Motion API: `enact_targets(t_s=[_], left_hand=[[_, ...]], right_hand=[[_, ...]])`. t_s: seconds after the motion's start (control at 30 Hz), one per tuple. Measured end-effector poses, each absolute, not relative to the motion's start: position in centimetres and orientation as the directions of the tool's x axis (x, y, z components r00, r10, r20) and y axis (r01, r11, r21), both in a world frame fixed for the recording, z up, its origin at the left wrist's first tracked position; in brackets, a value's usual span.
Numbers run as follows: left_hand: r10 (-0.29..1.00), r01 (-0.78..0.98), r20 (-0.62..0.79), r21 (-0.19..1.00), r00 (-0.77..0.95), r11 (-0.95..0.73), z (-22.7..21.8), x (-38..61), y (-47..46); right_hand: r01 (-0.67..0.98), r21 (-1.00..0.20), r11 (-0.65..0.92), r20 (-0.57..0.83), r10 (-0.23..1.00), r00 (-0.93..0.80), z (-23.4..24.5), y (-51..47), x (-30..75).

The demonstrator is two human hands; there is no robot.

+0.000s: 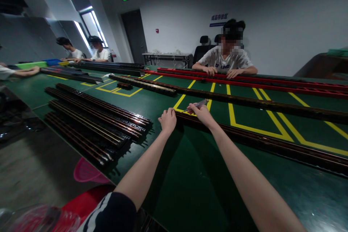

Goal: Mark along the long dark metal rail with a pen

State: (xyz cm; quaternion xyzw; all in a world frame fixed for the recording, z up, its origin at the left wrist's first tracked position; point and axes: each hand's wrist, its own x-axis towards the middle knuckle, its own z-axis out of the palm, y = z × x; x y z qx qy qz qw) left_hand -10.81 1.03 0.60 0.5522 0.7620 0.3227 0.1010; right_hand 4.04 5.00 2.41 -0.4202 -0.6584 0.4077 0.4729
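A long dark rail with coppery streaks [244, 133] lies across the green table in front of me. My left hand [168, 120] is closed on the rail's left end, its fingers curled over the top. Just to the right, my right hand [201, 113] grips what looks like a screwdriver [203, 102] with a pale, see-through handle. Its thin shaft points left and down toward the rail near my left fingertips. Whether the tip touches the rail is too small to tell.
Several similar dark rails [95, 116] lie bundled at the left. Another long rail [231, 98] and red rails [285, 83] cross behind. A co-worker [225, 56] sits opposite, hands on the red rails. A pink basket [88, 171] stands below the table's left edge.
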Motion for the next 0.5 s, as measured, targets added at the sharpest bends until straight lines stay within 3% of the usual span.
enact_targets(t_s=[0.5], left_hand=[[0.904, 0.786, 0.213, 0.591, -0.370, 0.183, 0.5, -10.7, 1.1]], right_hand=[[0.129, -0.955, 0.267, 0.238, 0.950, -0.203, 3.2, 3.8, 5.2]])
